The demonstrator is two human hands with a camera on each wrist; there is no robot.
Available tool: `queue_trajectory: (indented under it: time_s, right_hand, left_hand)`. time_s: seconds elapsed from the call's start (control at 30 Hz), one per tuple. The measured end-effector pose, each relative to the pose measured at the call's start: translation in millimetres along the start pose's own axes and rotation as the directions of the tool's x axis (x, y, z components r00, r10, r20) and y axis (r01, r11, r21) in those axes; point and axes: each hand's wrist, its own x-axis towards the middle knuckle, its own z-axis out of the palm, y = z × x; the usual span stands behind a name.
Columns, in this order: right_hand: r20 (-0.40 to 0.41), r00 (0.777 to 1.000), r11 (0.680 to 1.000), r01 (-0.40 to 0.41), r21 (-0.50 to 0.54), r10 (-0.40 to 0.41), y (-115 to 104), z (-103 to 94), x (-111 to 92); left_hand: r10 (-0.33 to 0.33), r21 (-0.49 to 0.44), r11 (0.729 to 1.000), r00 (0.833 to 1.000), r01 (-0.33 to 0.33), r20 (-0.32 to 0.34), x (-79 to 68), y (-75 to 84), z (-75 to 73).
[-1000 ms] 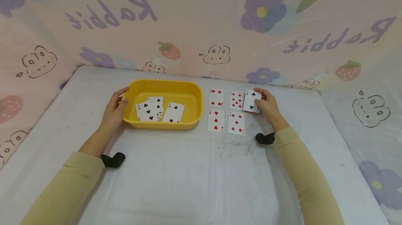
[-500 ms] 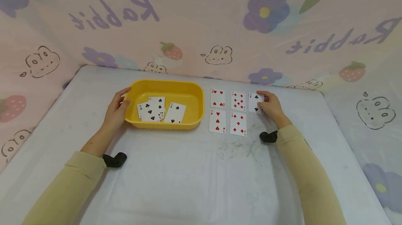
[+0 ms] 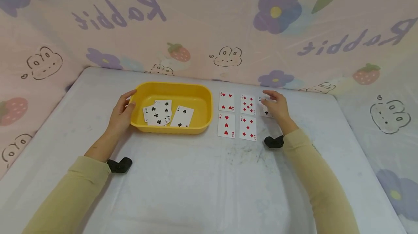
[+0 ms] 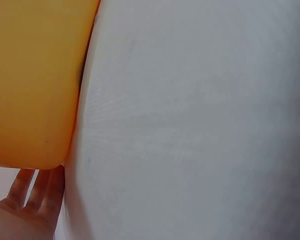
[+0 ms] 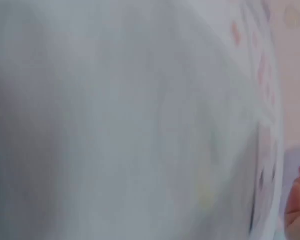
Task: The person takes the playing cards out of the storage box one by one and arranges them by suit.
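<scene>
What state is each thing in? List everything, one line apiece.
Yellow tray: upright, unlidded
Cards in the tray: face up, some overlapping
Four red cards: face up, in two rows
Two of clubs: face up, partly hidden
Left hand: touching the tray's left end
Right hand: over that card, not pinching it
White table: faintly marked

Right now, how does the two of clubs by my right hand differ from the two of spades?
The two of clubs lies on the table; the two of spades lies in the yellow tray. The right hand partly covers the two of clubs, while no hand covers the two of spades. Both are white, face-up cards with black pips.
</scene>
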Motion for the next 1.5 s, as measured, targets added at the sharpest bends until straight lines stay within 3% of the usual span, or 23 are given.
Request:
queue_trajectory:
  time_s: [0.2, 0.47, 0.67, 1.17, 1.5]
  right_hand:
    - [-0.003, 0.998, 0.983, 0.057, 0.174, -0.058, -19, 19.3, -6]
    - [-0.007, 0.997, 0.954, 0.077, 0.291, -0.079, -40, 43.8, -14]
    - [0.006, 0.996, 0.913, 0.075, 0.4, -0.084, -60, 65.0, -26]
    - [0.086, 0.967, 0.889, 0.184, 0.419, -0.24, -120, 124.9, -41]
    - [0.156, 0.946, 0.89, 0.198, 0.412, -0.283, -157, 165.3, -54]
  left_hand:
    - [0.003, -0.008, 1.0, 1.0, -0.003, -0.01, 0.4, 0.0, 0.0]
    - [-0.028, -0.028, 0.999, 1.0, 0.028, -0.007, -0.1, 0.7, 0.7]
    - [-0.036, -0.029, 0.999, 0.999, 0.036, -0.004, -1.0, 0.6, -0.2]
    - [-0.037, -0.025, 0.999, 0.999, 0.037, -0.002, 0.7, 0.2, -0.1]
    - [-0.035, -0.037, 0.999, 0.999, 0.035, -0.002, 0.8, -0.1, -0.1]
